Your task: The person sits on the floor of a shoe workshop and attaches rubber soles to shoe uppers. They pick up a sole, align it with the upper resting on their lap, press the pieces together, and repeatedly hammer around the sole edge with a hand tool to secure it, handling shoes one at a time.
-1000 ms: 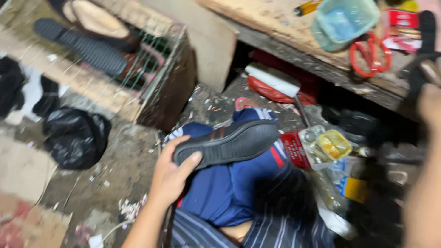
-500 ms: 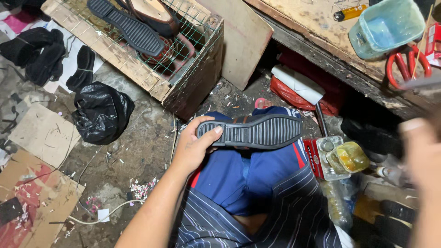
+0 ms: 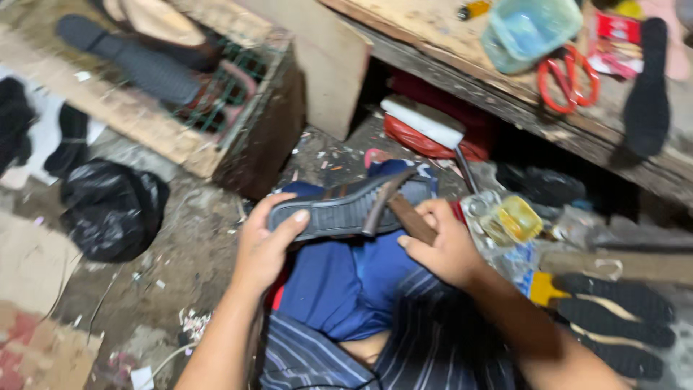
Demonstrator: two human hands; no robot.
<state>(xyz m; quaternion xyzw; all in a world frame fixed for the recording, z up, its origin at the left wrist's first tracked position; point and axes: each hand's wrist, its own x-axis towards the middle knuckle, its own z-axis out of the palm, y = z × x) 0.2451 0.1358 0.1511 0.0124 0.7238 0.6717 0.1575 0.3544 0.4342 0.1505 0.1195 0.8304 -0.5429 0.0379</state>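
Observation:
My left hand (image 3: 266, 244) grips one end of a dark shoe sole (image 3: 339, 209) that rests tread-up across my blue-clad knee (image 3: 345, 282). My right hand (image 3: 442, 245) is closed around the brown wooden handle of a curved metal tool (image 3: 386, 201), whose blade lies across the sole's middle. Both hands are close together over my lap.
A wooden crate (image 3: 180, 108) with a wire grid and soles on it stands at upper left. A black plastic bag (image 3: 112, 209) lies on the dirty floor. A workbench (image 3: 520, 94) at upper right carries red scissors (image 3: 567, 76), a teal tub (image 3: 527, 32) and a black insole. More soles (image 3: 613, 318) lie at right.
My right hand has come in from the right edge and now holds a wooden-handled tool against the sole. The left hand keeps its hold on the sole.

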